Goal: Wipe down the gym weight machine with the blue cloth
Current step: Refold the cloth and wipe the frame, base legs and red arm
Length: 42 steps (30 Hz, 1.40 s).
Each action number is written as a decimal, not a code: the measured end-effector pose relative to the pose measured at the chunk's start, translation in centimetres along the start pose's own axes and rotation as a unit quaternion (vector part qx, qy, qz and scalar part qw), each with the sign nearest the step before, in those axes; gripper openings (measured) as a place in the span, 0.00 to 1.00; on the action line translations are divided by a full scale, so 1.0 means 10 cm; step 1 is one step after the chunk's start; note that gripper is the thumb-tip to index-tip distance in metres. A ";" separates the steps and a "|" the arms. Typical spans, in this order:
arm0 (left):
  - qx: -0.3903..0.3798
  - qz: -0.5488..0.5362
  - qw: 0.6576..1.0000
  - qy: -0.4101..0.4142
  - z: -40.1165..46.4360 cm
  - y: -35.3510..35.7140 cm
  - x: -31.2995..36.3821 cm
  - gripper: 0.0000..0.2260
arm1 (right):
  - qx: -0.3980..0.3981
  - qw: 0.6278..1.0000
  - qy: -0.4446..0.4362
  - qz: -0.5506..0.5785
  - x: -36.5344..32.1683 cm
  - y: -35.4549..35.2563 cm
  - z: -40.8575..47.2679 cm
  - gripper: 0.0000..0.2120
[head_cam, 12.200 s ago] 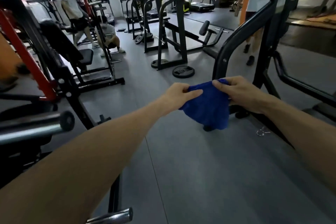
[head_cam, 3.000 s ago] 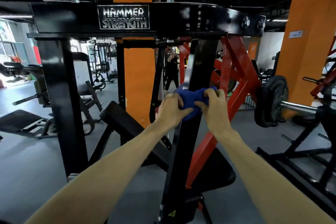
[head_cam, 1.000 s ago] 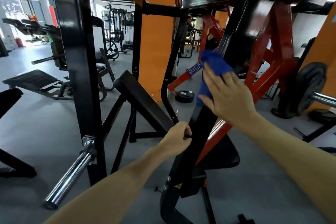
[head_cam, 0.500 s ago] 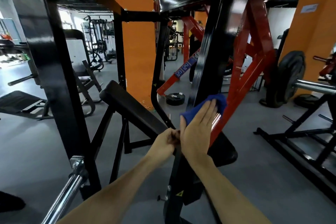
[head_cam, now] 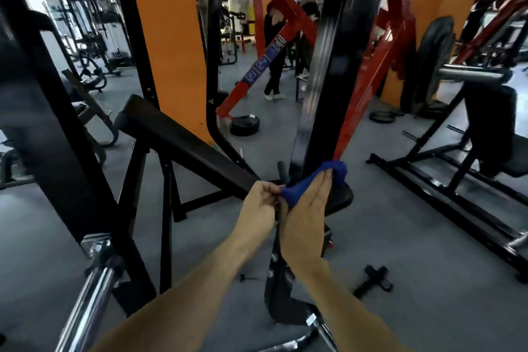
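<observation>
The right hand (head_cam: 307, 208) has its fingers (head_cam: 324, 183) straight and pressed together, flattening the cloth (head_cam: 297, 188) against the black post (head_cam: 328, 71) low down, near where it meets the seat pad (head_cam: 341, 194); the left hand (head_cam: 260, 203), just at 9 o'clock of it, has curled fingers that seem to pinch the cloth's loose corner at the post's near edge, though the contact is partly hidden. The cloth looks light, soft and floppy, so it will likely bunch and slide on the glossy painted steel unless a flat palm spreads it; gripping a corner while pressing the middle suits it. The post itself is stiff and heavy and should not shift. Around it: a red strut (head_cam: 368, 77) crowds the post at 1 o'clock and narrows the room for the cloth there, a slanted pad (head_cam: 183, 140) lies at 10 o'clock, a chrome bar (head_cam: 85, 303) at 7 o'clock, a plate (head_cam: 434, 63) at 2 o'clock, and a small black clip (head_cam: 371, 280) on the floor at 5 o'clock. A person (head_cam: 274, 46) stands well beyond at 12 o'clock
</observation>
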<state>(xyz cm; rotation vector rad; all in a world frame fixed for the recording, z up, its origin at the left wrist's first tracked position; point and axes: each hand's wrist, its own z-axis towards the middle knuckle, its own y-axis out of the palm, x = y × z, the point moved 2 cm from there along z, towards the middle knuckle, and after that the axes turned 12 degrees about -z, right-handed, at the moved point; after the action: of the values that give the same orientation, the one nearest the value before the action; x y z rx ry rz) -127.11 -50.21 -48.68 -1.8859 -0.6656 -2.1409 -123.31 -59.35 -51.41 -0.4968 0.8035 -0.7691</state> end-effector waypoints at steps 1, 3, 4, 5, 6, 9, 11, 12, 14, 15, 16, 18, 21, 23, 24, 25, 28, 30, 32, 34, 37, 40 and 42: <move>0.002 0.005 1.000 -0.014 -0.05 -0.05 -0.10 0.18 | -0.025 1.000 0.014 0.004 0.08 0.16 -0.23 0.48; -0.006 0.021 0.999 -0.033 -0.17 -0.16 -0.25 0.16 | -0.041 0.998 0.031 0.020 0.15 0.33 -0.44 0.52; -0.006 0.023 0.999 -0.034 -0.19 -0.19 -0.26 0.16 | -0.041 0.997 0.048 0.050 0.14 0.33 -0.42 0.52; -0.002 0.019 0.999 -0.033 -0.18 -0.21 -0.25 0.15 | -0.038 0.995 0.057 0.068 0.11 0.29 -0.35 0.52; 0.004 0.016 0.999 -0.031 -0.14 -0.21 -0.22 0.15 | -0.032 0.996 0.055 0.071 0.07 0.21 -0.25 0.50; 0.006 0.005 0.999 -0.032 -0.01 -0.20 -0.15 0.16 | 0.042 0.999 0.002 0.035 -0.08 -0.10 0.16 0.44; -0.010 -0.008 0.999 -0.038 -0.01 -0.17 -0.14 0.17 | 0.081 0.996 -0.021 0.015 -0.16 -0.25 0.41 0.41; -0.018 -0.020 0.999 -0.044 -0.03 -0.16 -0.15 0.18 | 0.093 0.995 -0.022 0.013 -0.19 -0.29 0.49 0.41; -0.035 -0.057 0.997 -0.048 -0.07 -0.13 -0.21 0.20 | 0.111 0.994 -0.025 0.009 -0.17 -0.25 0.50 0.39; -0.038 -0.072 0.996 -0.041 -0.08 -0.11 -0.25 0.20 | 0.114 0.993 -0.033 0.004 -0.13 -0.19 0.44 0.39; -0.032 -0.085 0.996 -0.027 -0.10 -0.11 -0.32 0.21 | 0.113 0.993 -0.044 -0.001 -0.08 -0.10 0.35 0.38; -0.020 -0.097 0.995 0.008 -0.12 -0.11 -0.48 0.22 | 0.107 0.992 -0.062 -0.008 0.04 0.11 0.11 0.38; -0.038 -0.123 0.989 0.066 -0.18 -0.12 -0.71 0.21 | 0.102 0.992 -0.079 0.008 0.27 0.45 -0.29 0.36; -0.062 -0.145 0.984 0.088 -0.19 -0.17 -0.85 0.19 | 0.097 0.991 -0.087 0.021 0.42 0.68 -0.54 0.38; -0.071 -0.142 0.983 0.097 -0.20 -0.21 -0.93 0.19 | 0.093 0.991 -0.088 0.029 0.49 0.80 -0.67 0.38; -0.078 -0.132 0.983 0.104 -0.23 -0.26 -1.04 0.18 | 0.087 0.991 -0.090 0.039 0.55 0.91 -0.82 0.38; -0.080 -0.077 0.989 0.095 -0.30 -0.43 -1.51 0.15 | 0.071 0.991 -0.089 0.069 0.70 1.19 -1.24 0.37; -0.084 -0.060 0.991 0.086 -0.36 -0.50 -1.76 0.16 | 0.076 0.990 -0.090 0.077 0.73 1.22 -1.24 0.37; -0.092 -0.056 0.989 0.101 -0.38 -0.52 -1.82 0.17 | 0.105 0.989 -0.082 0.070 0.63 1.06 -0.97 0.38; -0.097 -0.057 0.987 0.116 -0.37 -0.50 -1.80 0.19 | 0.134 0.986 -0.068 0.068 0.47 0.82 -0.58 0.38; -0.091 -0.084 0.983 0.134 -0.39 -0.50 -1.91 0.20 | 0.178 0.977 -0.077 0.091 0.37 0.73 -0.43 0.38; -0.084 -0.092 0.980 0.157 -0.38 -0.51 -2.04 0.20 | 0.188 0.972 -0.101 0.097 0.49 1.05 -0.73 0.36; -0.084 -0.102 0.975 0.177 -0.38 -0.50 -2.11 0.20 | 0.190 0.968 -0.118 0.115 0.66 1.34 -1.05 0.34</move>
<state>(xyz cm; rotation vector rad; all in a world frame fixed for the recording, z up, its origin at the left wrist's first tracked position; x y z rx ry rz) -129.38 -50.43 -70.58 -1.4992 -0.6404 -2.6504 -123.03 -57.12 -69.52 -0.1427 0.4657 -0.6153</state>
